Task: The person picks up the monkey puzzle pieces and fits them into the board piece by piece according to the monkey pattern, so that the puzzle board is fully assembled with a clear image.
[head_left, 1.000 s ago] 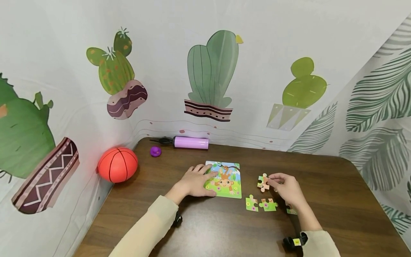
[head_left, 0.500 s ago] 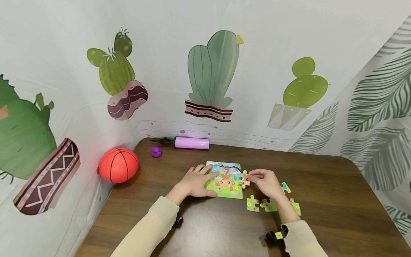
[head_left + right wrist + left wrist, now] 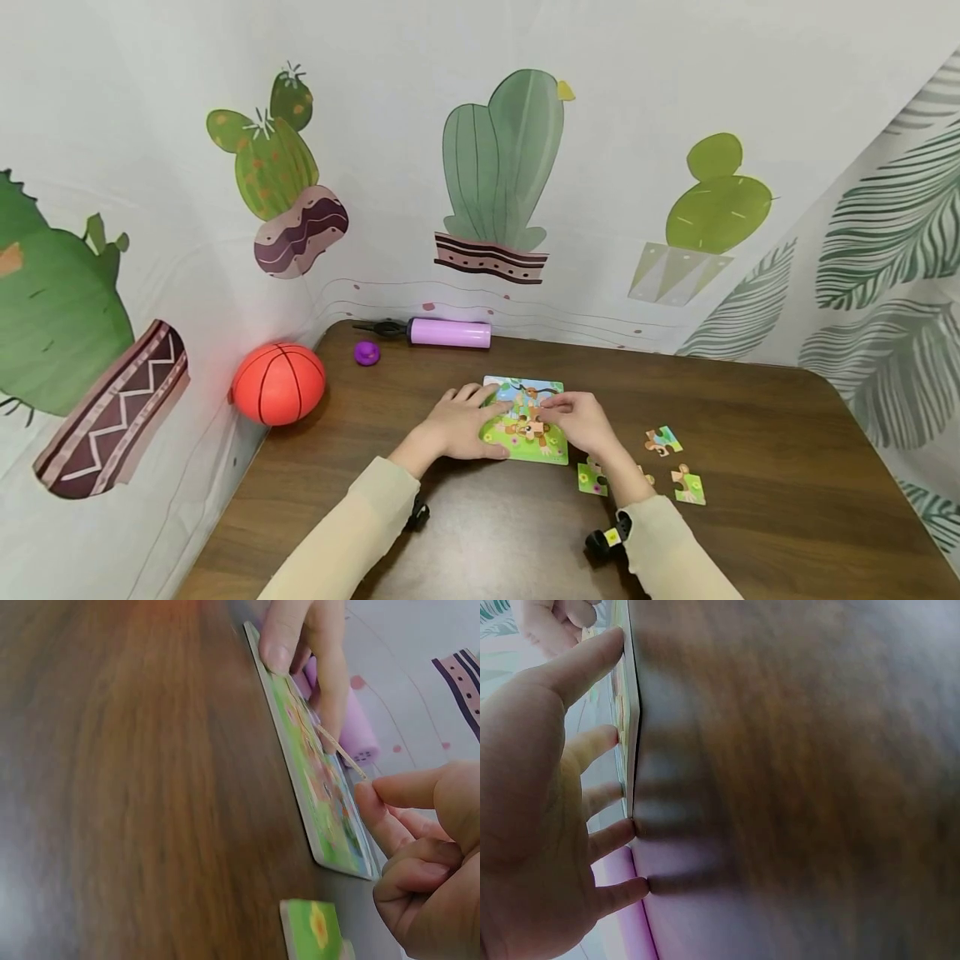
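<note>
Left hand (image 3: 461, 423) is spread along the puzzle board (image 3: 536, 456) on the tabletop (image 3: 480, 521), seemingly to steady it; by the right hand (image 3: 587, 423), a puzzle piece (image 3: 343, 752) is pinched at its edge, tilted over the board, presumably so its face is left uncovered.

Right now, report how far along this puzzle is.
Looks done: the board lies flat, the left hand at its edge. In hand: the right hand pinches a tilted piece over the board, not yet seated. Remaining: that piece, plus loose pieces on the table. Whether others are fitted, I can't tell.
</note>
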The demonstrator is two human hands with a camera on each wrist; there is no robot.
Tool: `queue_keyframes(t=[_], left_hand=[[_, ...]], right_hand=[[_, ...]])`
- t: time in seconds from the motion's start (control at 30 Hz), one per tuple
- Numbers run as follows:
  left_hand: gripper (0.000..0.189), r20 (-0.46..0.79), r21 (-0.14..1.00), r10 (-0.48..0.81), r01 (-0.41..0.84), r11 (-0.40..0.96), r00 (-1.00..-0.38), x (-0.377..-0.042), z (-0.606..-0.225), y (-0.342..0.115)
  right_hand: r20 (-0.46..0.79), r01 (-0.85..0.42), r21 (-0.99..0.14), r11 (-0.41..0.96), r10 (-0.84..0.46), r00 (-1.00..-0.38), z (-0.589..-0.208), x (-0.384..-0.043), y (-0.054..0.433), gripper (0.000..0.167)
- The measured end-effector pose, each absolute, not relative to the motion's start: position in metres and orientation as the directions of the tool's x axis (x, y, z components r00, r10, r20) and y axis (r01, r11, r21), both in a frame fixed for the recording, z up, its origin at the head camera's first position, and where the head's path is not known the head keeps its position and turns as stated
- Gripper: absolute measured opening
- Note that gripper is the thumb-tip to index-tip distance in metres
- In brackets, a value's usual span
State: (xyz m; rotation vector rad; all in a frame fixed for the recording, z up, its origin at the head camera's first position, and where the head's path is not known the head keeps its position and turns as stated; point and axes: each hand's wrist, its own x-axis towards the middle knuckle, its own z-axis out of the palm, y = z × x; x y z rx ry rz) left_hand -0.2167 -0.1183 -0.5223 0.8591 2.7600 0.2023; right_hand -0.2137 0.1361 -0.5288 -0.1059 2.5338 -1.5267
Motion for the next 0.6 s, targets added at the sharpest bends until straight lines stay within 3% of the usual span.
queue_keyframes(t=[0.6], left_hand=[[0.086, -0.194, 0.191, 0.581, 0.551, 0.812, -0.790, -0.217, -0.522, -0.120]], right_hand=[[-0.179, 0.105, -0.876, 0.471, -0.115, -0.977, -0.534, -0.225, 0.118, 0.016]])
